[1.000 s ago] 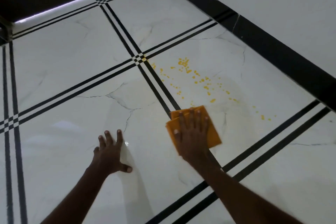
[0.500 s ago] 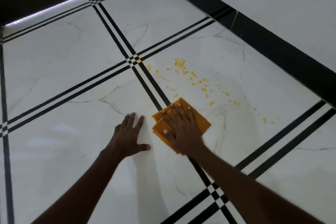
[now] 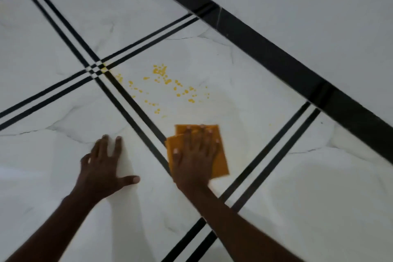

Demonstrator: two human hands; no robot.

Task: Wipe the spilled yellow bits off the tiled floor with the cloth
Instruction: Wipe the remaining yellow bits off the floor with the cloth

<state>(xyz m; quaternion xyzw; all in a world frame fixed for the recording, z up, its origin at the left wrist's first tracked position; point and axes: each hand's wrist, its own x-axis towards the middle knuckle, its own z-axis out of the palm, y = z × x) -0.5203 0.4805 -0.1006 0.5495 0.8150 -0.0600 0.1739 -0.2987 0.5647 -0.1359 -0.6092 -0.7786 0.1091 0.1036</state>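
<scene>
Mid-wipe: my right hand [image 3: 194,160] presses flat on the cloth [image 3: 220,155], fingers spread; my left hand [image 3: 102,168] braces open on the floor [image 3: 63,49]. Bits [image 3: 163,83] lie at 11 o'clock of the cloth. Next: sweep through them.

- One head-worn view, looking forward and steeply down at the tiled floor [image 3: 63,53], close above it.
- Both forearms enter from the frame's lower edge.

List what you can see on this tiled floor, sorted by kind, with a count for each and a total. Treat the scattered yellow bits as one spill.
Hands: 2, left hand and right hand
Orange cloth: 1
Yellow spill: 1
Total: 4
</scene>
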